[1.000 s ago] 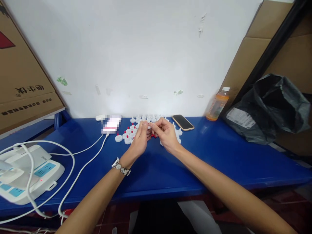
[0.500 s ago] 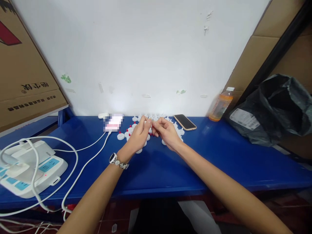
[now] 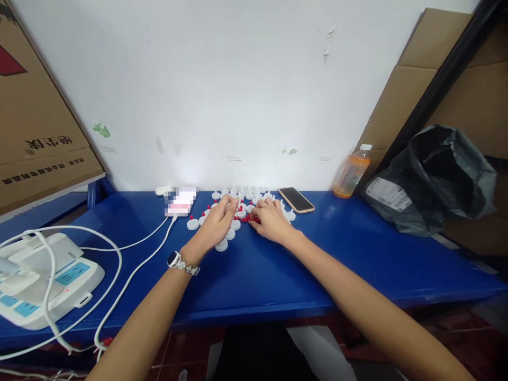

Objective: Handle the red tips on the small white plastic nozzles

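My left hand [image 3: 218, 216] is curled closed above the table, thumb against the fingers; what they hold is mostly hidden. Round white spout caps [image 3: 192, 224] lie below and around it, some with small red tips on their spouts. My right hand [image 3: 271, 219] reaches down to a small heap of loose red tips [image 3: 245, 218]. Its fingers are bent together at the heap's right side, and whatever they pinch is too small to make out. Further white spout caps without red tips [image 3: 291, 215] lie beside and behind the right hand.
On the blue table [image 3: 337, 254], a phone [image 3: 297, 200] lies right of the caps and a plugged-in phone [image 3: 181, 201] left. White cables run to a power strip [image 3: 75, 286]. A bottle of orange drink [image 3: 353, 172] and a dark plastic bag [image 3: 420, 185] stand right.
My right hand has moved away from my left hand and down to the red tips. My left hand stays closed nearby. The view has shifted slightly.
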A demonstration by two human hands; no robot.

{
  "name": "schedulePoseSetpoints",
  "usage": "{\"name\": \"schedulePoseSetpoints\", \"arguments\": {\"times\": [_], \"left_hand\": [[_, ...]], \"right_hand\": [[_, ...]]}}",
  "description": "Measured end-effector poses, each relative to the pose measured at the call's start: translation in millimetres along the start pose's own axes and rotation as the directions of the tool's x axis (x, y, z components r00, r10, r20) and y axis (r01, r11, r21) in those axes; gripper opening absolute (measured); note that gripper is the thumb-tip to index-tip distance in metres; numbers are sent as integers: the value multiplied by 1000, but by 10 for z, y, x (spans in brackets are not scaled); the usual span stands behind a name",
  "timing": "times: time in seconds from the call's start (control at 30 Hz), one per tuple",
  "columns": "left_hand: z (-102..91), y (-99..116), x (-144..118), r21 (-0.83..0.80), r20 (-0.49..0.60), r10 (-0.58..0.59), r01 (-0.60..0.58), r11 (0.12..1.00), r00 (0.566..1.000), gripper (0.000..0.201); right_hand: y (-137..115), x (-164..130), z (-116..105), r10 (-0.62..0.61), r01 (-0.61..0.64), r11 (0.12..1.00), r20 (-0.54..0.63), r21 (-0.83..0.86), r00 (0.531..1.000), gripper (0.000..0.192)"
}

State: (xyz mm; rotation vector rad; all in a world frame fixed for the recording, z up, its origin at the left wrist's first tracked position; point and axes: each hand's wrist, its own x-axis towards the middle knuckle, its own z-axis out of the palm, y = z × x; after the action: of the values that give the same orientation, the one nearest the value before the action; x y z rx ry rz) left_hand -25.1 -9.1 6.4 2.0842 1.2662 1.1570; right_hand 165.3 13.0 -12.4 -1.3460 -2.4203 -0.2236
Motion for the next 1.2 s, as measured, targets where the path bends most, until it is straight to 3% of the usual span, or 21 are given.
{"name": "schedulePoseSetpoints", "arguments": {"times": [0.1, 0.2, 0.33, 0.43, 0.57, 0.7, 0.87, 1.07, 1.2], "left_hand": [[-20, 9, -6, 58, 85, 3, -8, 998, 996, 29], [-46, 34, -6, 86, 188, 100, -118, 989, 977, 20], [-24, 43, 4, 34, 311, 187, -207, 978, 932, 23], [52, 25, -3, 47, 341, 184, -212, 976, 922, 39], [174, 29, -41, 169, 375, 174, -252, 953, 911, 48], [252, 60, -78, 429, 393, 267, -433, 793, 880, 49], [297, 57, -96, 555, 412, 306, -503, 663, 858, 45], [229, 78, -18, 513, 407, 275, -467, 720, 871, 43], [114, 86, 200, 486, 315, 264, -393, 781, 912, 37]], "right_hand": [[23, -2, -1, 6, -6, 999, -7, 38, 1000, 15], [72, 4, -19, 73, -61, 983, -66, 175, 995, 13], [156, 26, -64, 244, -142, 841, -132, 522, 961, 7], [196, 30, -103, 308, -155, 745, -128, 648, 943, 5], [210, 27, -138, 343, -175, 724, -127, 667, 931, 5], [234, 35, -152, 357, -164, 718, -156, 676, 921, 7], [312, 45, -161, 375, -158, 708, -177, 688, 910, 7], [369, 43, -166, 382, -128, 681, -201, 721, 902, 7], [323, 35, -195, 377, -126, 693, -209, 710, 902, 8]]}}
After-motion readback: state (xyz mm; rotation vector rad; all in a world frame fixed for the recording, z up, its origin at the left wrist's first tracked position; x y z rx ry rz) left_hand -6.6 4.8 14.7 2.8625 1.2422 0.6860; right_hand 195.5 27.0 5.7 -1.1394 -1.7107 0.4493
